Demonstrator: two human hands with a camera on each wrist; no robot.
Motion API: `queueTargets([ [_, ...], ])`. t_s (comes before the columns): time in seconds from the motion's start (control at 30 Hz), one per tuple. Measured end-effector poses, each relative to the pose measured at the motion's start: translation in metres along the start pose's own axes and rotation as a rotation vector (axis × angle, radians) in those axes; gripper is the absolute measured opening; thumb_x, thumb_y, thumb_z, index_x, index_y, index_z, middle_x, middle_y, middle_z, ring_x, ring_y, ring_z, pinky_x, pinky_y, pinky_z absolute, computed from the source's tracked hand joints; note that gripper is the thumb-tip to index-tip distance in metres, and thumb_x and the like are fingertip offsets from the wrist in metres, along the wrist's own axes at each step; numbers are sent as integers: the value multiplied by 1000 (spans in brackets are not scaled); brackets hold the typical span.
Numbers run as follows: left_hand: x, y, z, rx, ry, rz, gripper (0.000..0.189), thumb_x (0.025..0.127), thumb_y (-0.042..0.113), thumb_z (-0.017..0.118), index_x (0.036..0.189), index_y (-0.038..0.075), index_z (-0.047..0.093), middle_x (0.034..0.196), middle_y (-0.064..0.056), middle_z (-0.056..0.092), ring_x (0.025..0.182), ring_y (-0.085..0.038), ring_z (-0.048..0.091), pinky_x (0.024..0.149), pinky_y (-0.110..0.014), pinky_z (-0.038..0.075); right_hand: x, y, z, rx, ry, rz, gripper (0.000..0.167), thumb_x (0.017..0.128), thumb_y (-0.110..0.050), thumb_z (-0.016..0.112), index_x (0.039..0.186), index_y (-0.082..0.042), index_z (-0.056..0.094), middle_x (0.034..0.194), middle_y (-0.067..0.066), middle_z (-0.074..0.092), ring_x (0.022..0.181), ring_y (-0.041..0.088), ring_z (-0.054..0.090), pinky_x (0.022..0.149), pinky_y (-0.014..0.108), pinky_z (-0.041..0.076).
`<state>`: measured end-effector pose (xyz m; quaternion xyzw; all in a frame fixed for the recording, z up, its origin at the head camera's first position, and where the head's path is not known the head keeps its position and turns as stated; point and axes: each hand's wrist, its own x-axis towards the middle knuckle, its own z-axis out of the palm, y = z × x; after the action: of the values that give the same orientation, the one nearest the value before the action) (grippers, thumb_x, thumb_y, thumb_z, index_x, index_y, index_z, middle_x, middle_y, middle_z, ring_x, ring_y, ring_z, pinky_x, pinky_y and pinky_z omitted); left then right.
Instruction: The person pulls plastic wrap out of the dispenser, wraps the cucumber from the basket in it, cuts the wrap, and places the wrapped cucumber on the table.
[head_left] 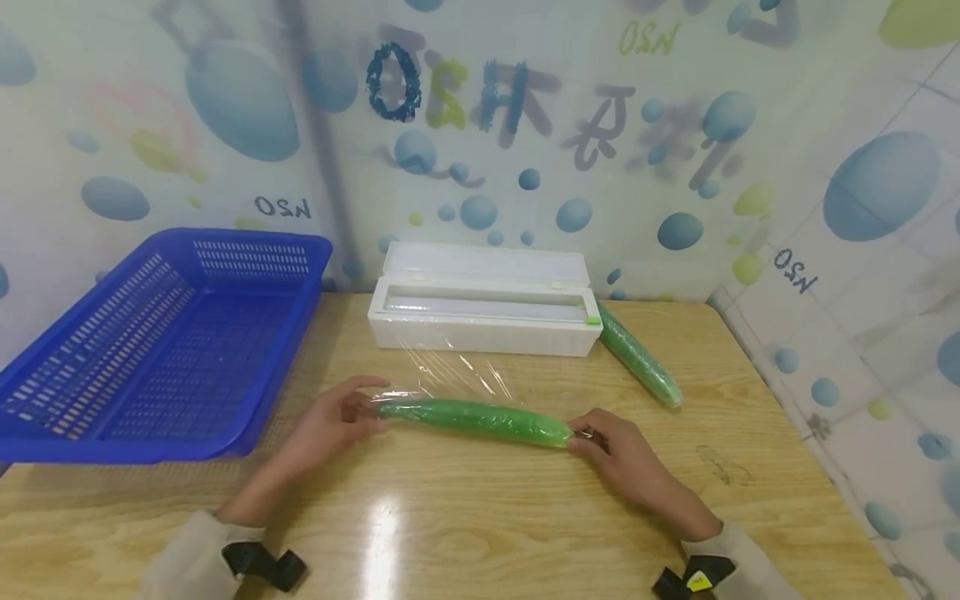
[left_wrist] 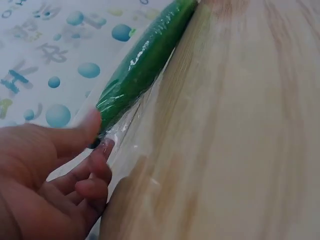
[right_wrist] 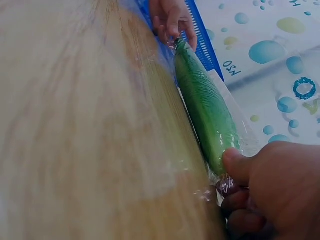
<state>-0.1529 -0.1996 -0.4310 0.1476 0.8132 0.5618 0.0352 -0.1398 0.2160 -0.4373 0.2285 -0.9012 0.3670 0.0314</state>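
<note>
A green cucumber (head_left: 480, 419) wrapped in clear plastic film (head_left: 457, 371) is held level between both hands. My left hand (head_left: 337, 421) pinches its dark, narrow end with thumb and fingertips, at the film's edge. At the paler end, my right hand (head_left: 622, 458) grips the cucumber, thumb on top and fingers curled beneath, with bunched film under them in the right wrist view. Stretched film runs from the cucumber back to a white film dispenser box (head_left: 483, 333), whose lid stands up and shows the roll inside.
A second film-covered cucumber (head_left: 641, 358) lies on the table right of the dispenser. On the left stands a blue perforated basket (head_left: 225, 375). A wall with a bubble pattern (head_left: 480, 167) rises behind the wooden table (head_left: 480, 533), and another wall borders its right side.
</note>
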Motion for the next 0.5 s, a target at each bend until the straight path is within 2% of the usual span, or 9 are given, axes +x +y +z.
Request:
queueTargets([
  [0.17, 4, -1, 5, 75, 79, 26, 29, 80, 2, 74, 108, 2, 67, 89, -8, 69, 82, -19, 64, 73, -26, 50, 0, 0, 1, -11, -9, 0, 20, 89, -16, 68, 109, -12, 66, 86, -12, 58, 71, 4, 51, 61, 24, 46],
  [0.23, 5, -1, 6, 100, 94, 13, 26, 81, 3, 73, 106, 1, 68, 90, -7, 70, 84, -18, 65, 75, -26, 50, 0, 0, 1, -23, -13, -6, 25, 89, -17, 68, 113, -10, 65, 83, -11, 55, 70, 4, 50, 61, 23, 46],
  [0.37, 7, -1, 5, 124, 96, -25, 26, 85, 7, 70, 110, 0, 68, 93, -8, 71, 88, -18, 64, 78, -25, 48, 1, -2, 1, -46, -11, -8, 39, 87, -19, 71, 124, -9, 60, 77, -10, 51, 67, 5, 47, 57, 24, 44],
  [0.5, 10, -1, 4, 95, 92, -62, 26, 88, 9, 67, 111, -4, 66, 99, -13, 70, 90, -20, 62, 76, -25, 48, 3, -4, 0, -47, -11, 2, 43, 86, -18, 73, 126, -12, 59, 76, -10, 53, 65, 4, 49, 57, 24, 45],
])
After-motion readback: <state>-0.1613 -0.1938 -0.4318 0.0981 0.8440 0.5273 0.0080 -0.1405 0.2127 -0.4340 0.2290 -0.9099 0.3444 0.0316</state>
